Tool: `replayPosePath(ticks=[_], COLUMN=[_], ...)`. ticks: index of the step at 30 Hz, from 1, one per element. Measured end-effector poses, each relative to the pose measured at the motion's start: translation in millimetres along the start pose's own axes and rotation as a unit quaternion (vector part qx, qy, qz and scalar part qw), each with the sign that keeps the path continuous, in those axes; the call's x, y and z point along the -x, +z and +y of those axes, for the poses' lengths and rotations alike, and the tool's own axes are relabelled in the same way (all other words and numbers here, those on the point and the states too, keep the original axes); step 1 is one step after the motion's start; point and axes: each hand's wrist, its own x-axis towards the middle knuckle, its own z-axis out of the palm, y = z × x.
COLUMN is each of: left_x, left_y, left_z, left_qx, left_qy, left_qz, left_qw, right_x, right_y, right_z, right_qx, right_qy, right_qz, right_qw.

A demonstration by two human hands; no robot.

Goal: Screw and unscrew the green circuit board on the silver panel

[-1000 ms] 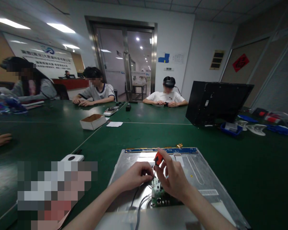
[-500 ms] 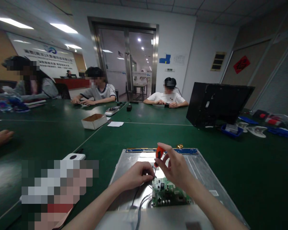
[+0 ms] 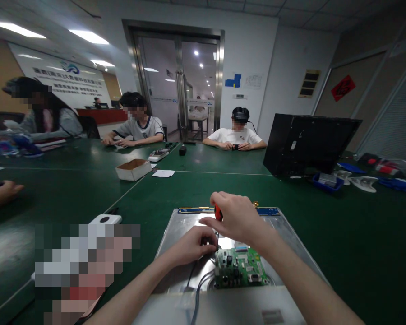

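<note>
A green circuit board (image 3: 240, 267) lies on the silver metal back of a flat display panel (image 3: 172, 246). My right hand (image 3: 240, 219) is closed round the orange-and-black handle of a screwdriver (image 3: 218, 212), which stands nearly upright with its shaft pointing down to the board's upper left corner. Beside that corner my left hand (image 3: 198, 243) is closed in a pinch at the lower end of the shaft. Whatever lies between its fingertips is hidden. Dark cables (image 3: 198, 293) run from the board's left side toward me.
A black monitor (image 3: 307, 144) stands at the right, by a blue tray (image 3: 327, 182). An open cardboard box (image 3: 133, 170) and white paper (image 3: 163, 174) are farther left on the green table (image 3: 149, 198). Several people sit around it; another person's hand (image 3: 5, 194) rests at the far left.
My right hand has turned over the screwdriver handle, from a fingertip hold to a wrapped one with the palm lower. More of the circuit board shows. My left hand has barely moved.
</note>
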Motion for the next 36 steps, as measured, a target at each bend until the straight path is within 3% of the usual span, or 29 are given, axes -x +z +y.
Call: replayPosePath(ticks=[3,6,14,21,31,36], left_x=[-1,0,2,0,3,-1], left_y=[0.2,-0.4,-2.0,-0.2,-4.0,-1.8], left_z=[-3,-1,9,1,12,1], left_qx=[0.003,-0.003,-0.008,0.006,-0.02,0.001], left_qy=[-0.009,0.007,0.011,0.002,0.003,0.004], left_qz=[-0.006,-0.004,-0.001,0.001,-0.009,-0.006], left_qw=[1.0,1.0,1.0,1.0,1.0,1.0], right_x=[1,2,2,9,3,8], right_y=[-4,-7,-2,-16,-7,-12], right_z=[2,5,11,10,16,12], right_qx=[-0.076,-0.083,0.066,-0.067,0.035,-0.013], right_qy=[-0.037,-0.042,-0.026,-0.086,-0.055,-0.083], right_qz=[-0.039,-0.068,-0.042,-0.067,-0.055,-0.053], right_qw=[0.996,0.993,0.997,0.992,0.996,0.995])
